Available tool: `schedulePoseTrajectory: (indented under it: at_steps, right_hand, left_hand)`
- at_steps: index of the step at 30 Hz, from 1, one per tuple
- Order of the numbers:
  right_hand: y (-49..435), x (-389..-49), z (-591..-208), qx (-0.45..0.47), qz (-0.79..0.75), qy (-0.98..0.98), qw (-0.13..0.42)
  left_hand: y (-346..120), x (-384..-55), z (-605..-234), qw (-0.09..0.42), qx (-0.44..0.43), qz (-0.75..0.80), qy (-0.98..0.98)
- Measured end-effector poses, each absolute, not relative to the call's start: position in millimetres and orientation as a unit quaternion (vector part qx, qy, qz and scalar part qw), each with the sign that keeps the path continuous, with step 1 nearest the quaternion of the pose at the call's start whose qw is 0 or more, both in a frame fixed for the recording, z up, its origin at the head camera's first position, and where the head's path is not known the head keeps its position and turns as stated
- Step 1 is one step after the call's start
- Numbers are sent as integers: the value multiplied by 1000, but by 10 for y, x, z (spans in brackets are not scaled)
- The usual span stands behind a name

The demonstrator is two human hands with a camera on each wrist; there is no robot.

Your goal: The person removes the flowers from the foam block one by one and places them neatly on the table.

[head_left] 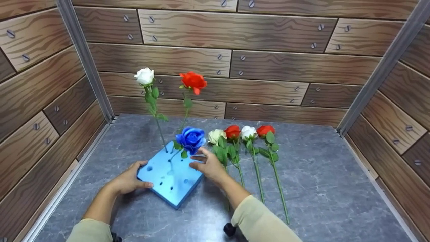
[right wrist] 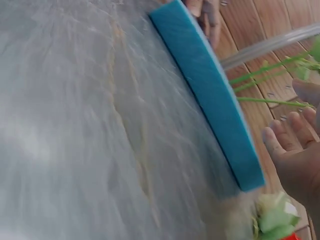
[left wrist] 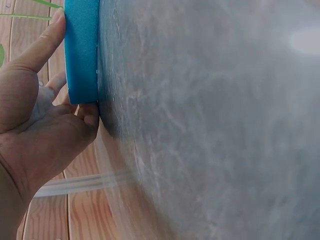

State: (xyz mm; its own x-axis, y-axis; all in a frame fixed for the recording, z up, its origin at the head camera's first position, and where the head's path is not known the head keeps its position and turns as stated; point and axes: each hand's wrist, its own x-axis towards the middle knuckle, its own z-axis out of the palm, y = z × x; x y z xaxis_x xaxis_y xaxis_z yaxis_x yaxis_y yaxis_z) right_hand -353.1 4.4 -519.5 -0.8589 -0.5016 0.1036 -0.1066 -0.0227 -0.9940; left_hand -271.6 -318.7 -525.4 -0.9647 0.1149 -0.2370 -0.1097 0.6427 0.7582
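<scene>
A light blue foam block (head_left: 158,174) with several holes lies on the grey table. My left hand (head_left: 129,178) grips its left corner, thumb over the top face and other fingers along the edge; the left wrist view shows the hand (left wrist: 45,105) around the block's end (left wrist: 81,55). A blue rose (head_left: 191,139) stands tilted in the block, its stem in a hole. My right hand (head_left: 210,164) is beside that bloom, fingers loosely spread; the right wrist view shows the fingers (right wrist: 295,132) apart from the stems. Behind it, a white rose (head_left: 145,76) and a red rose (head_left: 194,81) stand in the block.
To the right of the block lies a row of roses on the table: a cream one (head_left: 216,136), a red one (head_left: 232,132), a white one (head_left: 249,133) and another red one (head_left: 265,130). Wood-patterned walls (head_left: 235,30) with metal corner posts enclose the table.
</scene>
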Motion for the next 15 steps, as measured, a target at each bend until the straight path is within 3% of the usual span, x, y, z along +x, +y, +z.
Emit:
schedulePoseTrajectory:
  at_steps: [4,15]
  right_hand:
    - [-112,-3534,-5301,-221,-693,669,153]
    - [-416,-3637,-5325,-222,-664,705,112]
  left_hand:
    - [-3185,-2710,-5271,127,0,429,895]
    - [-3201,-2727,-5280,132,-7,435,891]
